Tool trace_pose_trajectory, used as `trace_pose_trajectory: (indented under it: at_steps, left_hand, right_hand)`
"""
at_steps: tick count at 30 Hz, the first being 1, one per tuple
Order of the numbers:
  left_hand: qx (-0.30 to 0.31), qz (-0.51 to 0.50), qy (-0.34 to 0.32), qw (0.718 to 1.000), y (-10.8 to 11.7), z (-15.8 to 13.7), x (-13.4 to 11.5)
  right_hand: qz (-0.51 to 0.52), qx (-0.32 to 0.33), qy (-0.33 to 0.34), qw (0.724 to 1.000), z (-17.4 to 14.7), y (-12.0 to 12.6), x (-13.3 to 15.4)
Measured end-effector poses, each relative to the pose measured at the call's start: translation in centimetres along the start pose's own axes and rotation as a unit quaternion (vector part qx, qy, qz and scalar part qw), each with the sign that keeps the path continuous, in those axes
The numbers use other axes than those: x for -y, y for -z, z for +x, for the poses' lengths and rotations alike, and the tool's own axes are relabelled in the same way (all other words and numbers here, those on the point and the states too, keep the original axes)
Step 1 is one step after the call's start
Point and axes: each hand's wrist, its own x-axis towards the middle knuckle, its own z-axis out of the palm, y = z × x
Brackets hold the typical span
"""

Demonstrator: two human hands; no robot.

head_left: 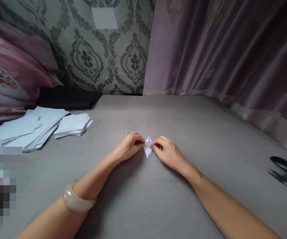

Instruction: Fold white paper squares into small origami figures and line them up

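A small piece of folded white paper (148, 148) is held between my two hands, just above or on the grey surface. It has a pointed lower end and two narrow points at the top. My left hand (132, 144) pinches its left edge between thumb and fingers. On the opposite edge, my right hand (167, 149) pinches it the same way. A pale bangle (77, 200) circles my left forearm. The fingertips cover the paper's side corners.
Small white sheets (72, 125) lie stacked at the left, beside a larger pile of paper (26, 127). Behind them is a black folded item (66, 98). Scissors (285, 181) and a black object (284, 163) lie at the right edge. Curtains (183, 49) hang behind the grey surface (155, 113).
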Motion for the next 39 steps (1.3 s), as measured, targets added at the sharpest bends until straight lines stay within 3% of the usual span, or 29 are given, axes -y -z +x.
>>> trace_pose_trajectory:
  at_steps: [9,20,27,32,39]
  left_hand:
    - [-0.007,0.036,0.053,0.998,0.1,0.1,-1.3]
    - [-0.007,-0.015,0.114,0.993,0.2,0.4,-1.2]
    - [-0.011,0.025,0.058,0.998,0.1,0.6,-0.8]
    - [-0.006,0.031,0.059,0.998,0.1,0.6,-0.9]
    - [-0.020,0.032,0.067,0.997,-0.5,0.6,-0.2]
  right_hand:
    - [0.020,0.042,-0.091,0.995,1.0,0.6,0.3]
    - [0.071,0.041,-0.119,0.990,1.3,0.7,0.2]
    - [0.104,0.056,-0.174,0.978,1.8,0.3,-0.1]
    - [0.107,0.067,-0.216,0.968,2.0,0.5,0.2]
    - [0.087,0.072,-0.222,0.969,2.2,0.5,0.6]
